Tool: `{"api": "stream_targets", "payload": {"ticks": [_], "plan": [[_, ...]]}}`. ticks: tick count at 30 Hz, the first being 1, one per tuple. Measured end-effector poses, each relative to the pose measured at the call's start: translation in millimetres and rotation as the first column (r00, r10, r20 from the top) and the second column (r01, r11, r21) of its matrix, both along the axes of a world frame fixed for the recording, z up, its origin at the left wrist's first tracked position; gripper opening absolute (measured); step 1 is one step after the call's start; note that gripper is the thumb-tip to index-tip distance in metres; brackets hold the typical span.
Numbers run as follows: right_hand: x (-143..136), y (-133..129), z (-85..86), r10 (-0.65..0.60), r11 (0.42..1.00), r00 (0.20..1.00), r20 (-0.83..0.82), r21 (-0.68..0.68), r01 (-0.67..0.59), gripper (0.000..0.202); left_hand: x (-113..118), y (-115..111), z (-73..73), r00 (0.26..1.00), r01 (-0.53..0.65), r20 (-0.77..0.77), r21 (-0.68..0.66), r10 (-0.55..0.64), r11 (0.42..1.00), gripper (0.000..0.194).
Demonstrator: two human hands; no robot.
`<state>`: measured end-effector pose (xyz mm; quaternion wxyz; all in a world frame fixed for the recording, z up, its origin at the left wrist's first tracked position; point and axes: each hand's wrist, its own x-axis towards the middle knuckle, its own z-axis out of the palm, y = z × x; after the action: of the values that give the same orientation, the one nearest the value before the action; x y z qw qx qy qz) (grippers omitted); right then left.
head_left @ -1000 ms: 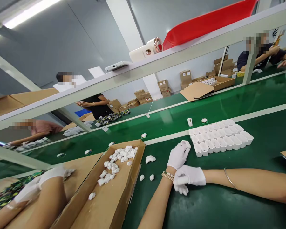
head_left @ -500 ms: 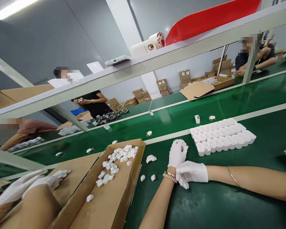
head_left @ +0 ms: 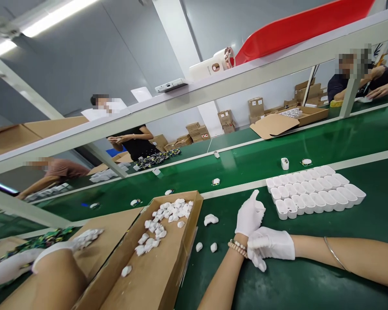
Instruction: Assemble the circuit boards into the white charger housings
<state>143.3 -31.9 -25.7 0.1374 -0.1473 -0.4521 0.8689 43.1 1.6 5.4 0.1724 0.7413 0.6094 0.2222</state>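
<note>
My left hand [head_left: 250, 213], in a white glove, is raised over the green table with its thumb sticking up and the other fingers curled; nothing shows in it. My right hand [head_left: 267, 245], also gloved, is closed around the left wrist at the glove's cuff, just above a beaded bracelet [head_left: 237, 248]. Rows of white plastic cups [head_left: 313, 200] stand to the right of my hands. Left of them, a crumpled white piece [head_left: 211, 219] and two small white lumps [head_left: 214, 247] lie on the table.
An open cardboard box [head_left: 142, 275] with many white lumps is at the left, beside another person's gloved hands [head_left: 87, 239]. A conveyor [head_left: 242, 161] carries small parts and a white cup [head_left: 285, 163]. A shelf [head_left: 168, 103] crosses above; other people sit beyond.
My left thumb has lifted upright away from the curled fingers. My right hand still holds the left wrist. The view has shifted, and the neighbour's gloved hands have moved.
</note>
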Motion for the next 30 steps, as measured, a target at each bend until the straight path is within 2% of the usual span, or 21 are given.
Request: {"api": "stream_targets", "payload": {"ticks": [4, 9, 17, 20, 24, 30], "plan": [[1, 0, -1.5, 0.014, 1.000, 1.000, -0.005, 0.013, -0.014, 0.046, 0, -2, 1.3, 1.000, 0.006, -0.002, -0.021, -0.006, 1.000, 0.062], [1, -1, 0.1, 0.035, 0.999, 0.999, 0.005, 0.023, -0.035, 0.049, 1, -5, 6.9, 1.000, -0.011, -0.018, -0.026, 0.010, 1.000, 0.041], [4, -6, 9.7, 0.021, 0.997, 1.000, 0.023, 0.073, -0.022, 0.044, -9, -43, 15.6, 0.998, 0.000, -0.063, 0.002, 0.000, 1.000, 0.024], [5, -7, 10.7, 0.023, 0.996, 0.999, 0.026, 0.087, -0.025, 0.045, -12, -49, 14.7, 0.997, -0.006, -0.073, 0.003, 0.006, 1.000, 0.024], [5, -7, 10.0, 0.035, 0.992, 0.999, 0.026, 0.120, -0.038, 0.046, -9, -47, 10.8, 0.997, -0.021, -0.076, 0.004, 0.021, 1.000, 0.024], [6, -5, 3.1, 0.067, 0.974, 0.998, 0.003, 0.215, -0.066, 0.047, -2, -49, -0.9, 0.997, -0.051, -0.059, -0.001, 0.051, 0.999, 0.027]]}}
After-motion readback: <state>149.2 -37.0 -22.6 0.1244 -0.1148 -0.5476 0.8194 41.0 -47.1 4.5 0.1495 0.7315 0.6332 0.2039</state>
